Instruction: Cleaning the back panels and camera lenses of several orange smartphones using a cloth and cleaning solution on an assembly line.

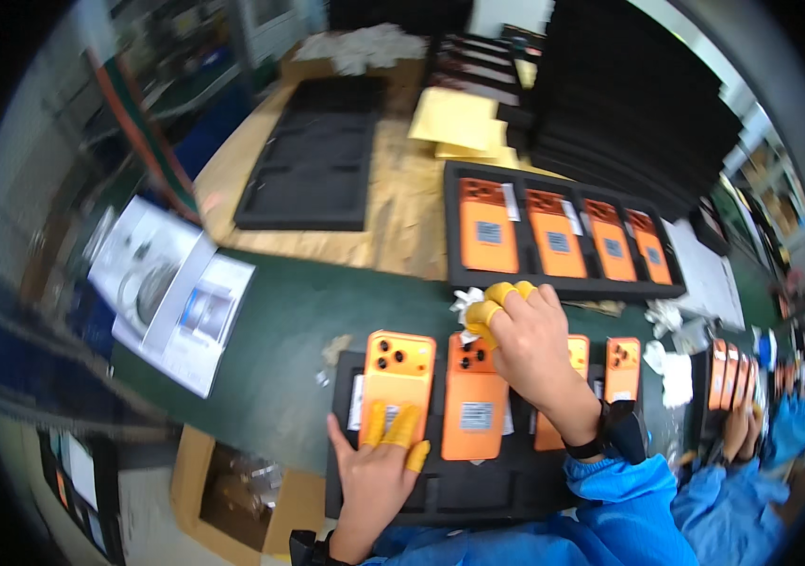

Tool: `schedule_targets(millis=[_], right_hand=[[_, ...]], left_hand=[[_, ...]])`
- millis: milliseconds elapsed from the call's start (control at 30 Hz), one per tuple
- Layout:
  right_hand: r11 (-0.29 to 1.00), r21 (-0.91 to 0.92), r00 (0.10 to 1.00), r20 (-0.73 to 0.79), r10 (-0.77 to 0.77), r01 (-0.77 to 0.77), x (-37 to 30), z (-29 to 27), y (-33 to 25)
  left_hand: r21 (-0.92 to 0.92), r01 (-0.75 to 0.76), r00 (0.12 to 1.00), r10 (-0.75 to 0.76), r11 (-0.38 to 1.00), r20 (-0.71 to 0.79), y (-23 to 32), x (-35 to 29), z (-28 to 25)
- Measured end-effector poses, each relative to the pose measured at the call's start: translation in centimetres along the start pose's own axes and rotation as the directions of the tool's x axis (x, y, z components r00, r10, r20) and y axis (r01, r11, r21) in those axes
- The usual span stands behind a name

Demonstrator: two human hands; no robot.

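A black foam tray (478, 495) in front of me holds several orange phones lying back up. My left hand (376, 481), with yellow finger cots, lies spread over the lower part of the leftmost orange phone (400, 363). That phone's three-lens camera is at its top left. Beside it lies a second orange phone (474, 391) with a square code label. Just above that phone's top end, my right hand (534, 344), also in yellow finger cots, is closed on a crumpled white wipe (466, 304). My right hand and wrist partly cover the third phone (547, 432).
A second black tray (563, 288) with several labelled orange phones stands behind. Farther back are yellow sheets (454, 121), a black tray (313, 156) and tall black stacks (629, 104). Printed papers (171, 292) lie left, a cardboard box (193, 476) below. Another person's hands (740, 432) are at the right.
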State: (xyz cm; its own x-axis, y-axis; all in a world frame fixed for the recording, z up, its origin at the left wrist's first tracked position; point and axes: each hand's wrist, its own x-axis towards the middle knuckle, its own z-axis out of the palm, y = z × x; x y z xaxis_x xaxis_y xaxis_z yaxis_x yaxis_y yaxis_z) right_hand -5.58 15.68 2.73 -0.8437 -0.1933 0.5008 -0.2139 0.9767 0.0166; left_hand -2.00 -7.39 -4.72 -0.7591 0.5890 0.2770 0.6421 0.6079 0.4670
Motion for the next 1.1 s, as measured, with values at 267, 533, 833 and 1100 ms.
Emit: schedule_targets(millis=[267,533,833,1100], right_hand=[[0.798,0.302,0.845,0.057,0.531,-0.522,-13.5,-4.5,2.0],[0.41,0.352,0.358,-0.205,0.911,-0.842,-24.9,-10.8,8.2],[0.512,0.416,0.417,-0.302,0.858,-0.752,-23.4,-5.1,16.0],[0.51,0.144,0.458,-0.284,0.842,-0.848,-24.7,-4.8,17.6]], left_hand=[[0.041,0.083,0.992,-0.079,0.996,-0.1,0.7,-0.4,-0.4],[0.01,0.028,0.917,-0.022,1.0,-0.397,4.6,0.7,-1.2],[0.095,-0.086,0.921,0.116,0.992,-0.372,8.5,0.7,0.5],[0.122,-0.169,0.895,0.204,0.978,-0.396,13.6,3.8,0.9]])
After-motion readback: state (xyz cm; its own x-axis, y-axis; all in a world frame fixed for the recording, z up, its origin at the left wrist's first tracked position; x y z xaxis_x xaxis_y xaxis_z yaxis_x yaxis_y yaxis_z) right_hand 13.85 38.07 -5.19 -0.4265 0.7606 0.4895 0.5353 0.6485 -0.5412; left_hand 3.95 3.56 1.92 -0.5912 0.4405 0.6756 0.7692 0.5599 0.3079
